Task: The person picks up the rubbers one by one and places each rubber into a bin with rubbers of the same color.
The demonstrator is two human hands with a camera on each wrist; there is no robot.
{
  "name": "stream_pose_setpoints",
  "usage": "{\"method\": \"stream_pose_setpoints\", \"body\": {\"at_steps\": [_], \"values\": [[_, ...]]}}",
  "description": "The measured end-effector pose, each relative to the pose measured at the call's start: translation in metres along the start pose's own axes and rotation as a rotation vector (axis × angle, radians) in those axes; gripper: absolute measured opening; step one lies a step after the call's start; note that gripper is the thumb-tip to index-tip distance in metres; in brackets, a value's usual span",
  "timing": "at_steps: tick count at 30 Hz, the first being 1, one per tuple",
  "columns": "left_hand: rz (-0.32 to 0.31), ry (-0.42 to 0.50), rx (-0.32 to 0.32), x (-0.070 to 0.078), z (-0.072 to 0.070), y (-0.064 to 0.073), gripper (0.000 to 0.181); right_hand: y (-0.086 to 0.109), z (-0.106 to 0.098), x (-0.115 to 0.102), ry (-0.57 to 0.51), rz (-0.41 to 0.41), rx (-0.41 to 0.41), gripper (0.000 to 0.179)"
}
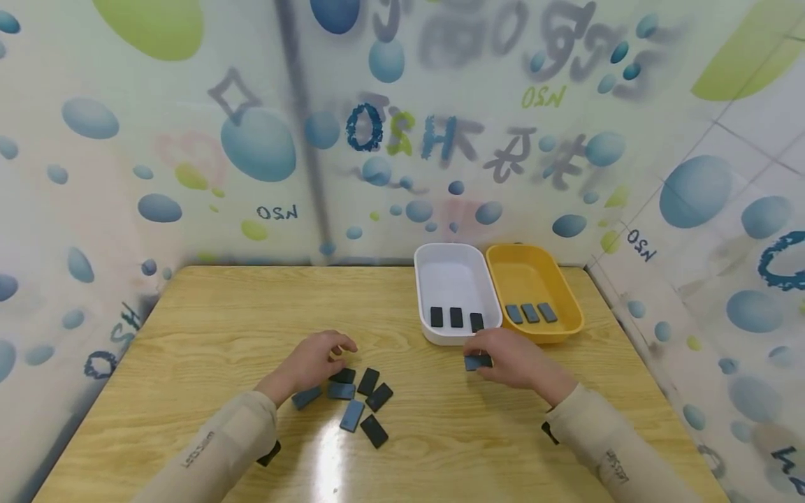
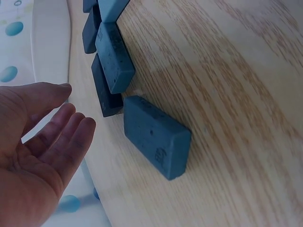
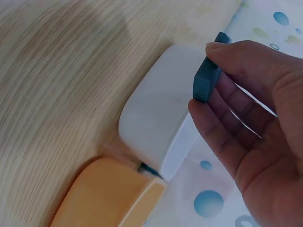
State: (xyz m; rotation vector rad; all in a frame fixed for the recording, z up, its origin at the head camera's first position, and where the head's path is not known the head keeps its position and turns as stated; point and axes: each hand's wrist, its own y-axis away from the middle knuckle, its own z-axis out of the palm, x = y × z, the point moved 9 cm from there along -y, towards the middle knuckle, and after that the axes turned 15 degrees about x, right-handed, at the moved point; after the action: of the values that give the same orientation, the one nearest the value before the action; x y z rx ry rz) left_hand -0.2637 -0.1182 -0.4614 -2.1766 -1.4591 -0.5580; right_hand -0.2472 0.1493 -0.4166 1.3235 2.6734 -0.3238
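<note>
My right hand (image 1: 509, 358) pinches a small blue rectangular block (image 1: 474, 362) just in front of the white bin (image 1: 455, 339). In the right wrist view, thumb and fingertips grip this block (image 3: 206, 81) by its sides. My left hand (image 1: 312, 360) hovers at the loose pile, its fingers loosely bent with nothing in them. Beneath those fingers lies a black block (image 1: 343, 376), with a blue block (image 1: 342, 390) beside it. Seen from the left wrist, the hand (image 2: 40, 146) is apart from the nearest blue block (image 2: 156, 137).
Three black blocks (image 1: 455, 317) lie in the white bin; three blue blocks (image 1: 530, 312) lie in the yellow bin (image 1: 569, 331) touching its right side. More blocks spread around the pile, including a black one (image 1: 374, 432). Another black block (image 1: 550, 433) is partly under the right sleeve.
</note>
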Motion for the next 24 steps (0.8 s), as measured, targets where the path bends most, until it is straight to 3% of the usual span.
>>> {"method": "stream_pose_setpoints", "body": {"at_steps": [7,11,24], "values": [[-0.028,0.002,0.005,-0.001,0.001,0.000,0.025,0.013,-0.013,0.025,0.021,0.074,0.036,0.024],[-0.004,0.002,0.006,0.001,0.002,0.000,0.025,0.017,-0.025,0.039,0.018,0.083,0.087,0.025],[-0.015,0.020,0.004,0.002,0.004,-0.002,0.026,0.011,-0.055,0.080,0.022,0.136,0.145,0.024]]}}
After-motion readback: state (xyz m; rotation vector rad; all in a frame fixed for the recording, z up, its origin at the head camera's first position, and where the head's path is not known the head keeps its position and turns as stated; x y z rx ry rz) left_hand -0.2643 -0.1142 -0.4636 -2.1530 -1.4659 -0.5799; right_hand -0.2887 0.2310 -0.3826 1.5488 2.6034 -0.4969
